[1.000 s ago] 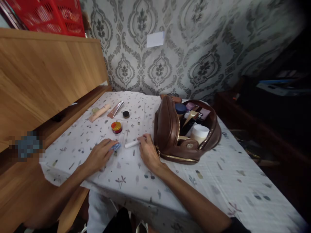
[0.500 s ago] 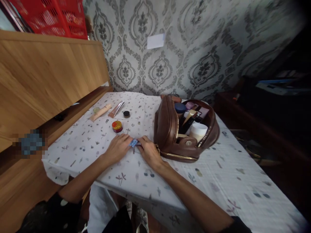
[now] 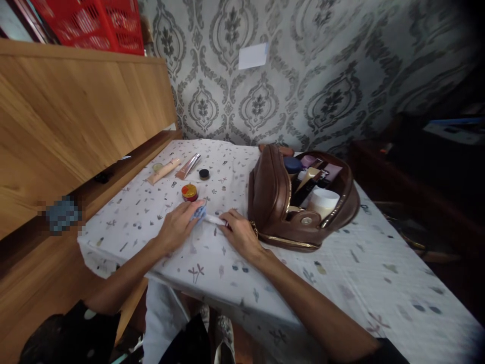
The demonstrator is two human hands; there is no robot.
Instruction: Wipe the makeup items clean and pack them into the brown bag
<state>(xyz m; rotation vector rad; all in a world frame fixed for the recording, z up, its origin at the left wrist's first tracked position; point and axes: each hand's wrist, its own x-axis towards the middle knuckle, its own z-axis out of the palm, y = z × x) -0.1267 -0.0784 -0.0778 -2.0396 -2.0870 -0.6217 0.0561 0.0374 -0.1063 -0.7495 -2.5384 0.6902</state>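
My left hand [image 3: 177,228] rests on the patterned tablecloth [image 3: 212,263] with its fingers closed around a small blue item [image 3: 199,211], perhaps a cap. My right hand [image 3: 240,233] lies just right of it and pinches one end of a thin white tube [image 3: 214,219]. The blue item sits at the tube's other end, between both hands. A small round tin with a red and yellow lid [image 3: 189,192] stands just beyond my left hand.
An open brown leather toiletry bag [image 3: 273,202] full of jars and tubes stands right of my hands. Farther back on the cloth lie a peach tube [image 3: 163,171], a metallic tube [image 3: 188,166] and a small black pot [image 3: 204,174]. Wooden furniture [image 3: 76,116] borders the left.
My left hand brought the blue item from the left over to the white tube in my right hand. Both hands now meet at the tube.
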